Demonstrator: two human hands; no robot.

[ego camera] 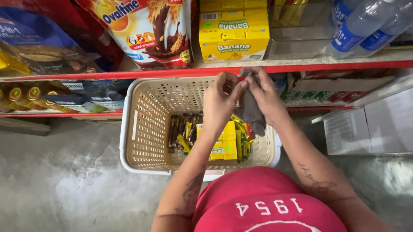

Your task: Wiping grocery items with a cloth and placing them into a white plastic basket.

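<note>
Shop shelf edge, beige basket below.
Left hand and right hand pinch grey cloth: probably soft, light; grip the top hem.

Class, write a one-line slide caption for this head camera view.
Both hands hold a grey cloth over a cream basket of yellow boxes.

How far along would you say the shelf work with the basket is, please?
Done: yellow boxes stand stacked on the shelf. In hand: left hand and right hand both pinch a grey cloth. Left: boxes and sachets still lie in the basket.
</note>
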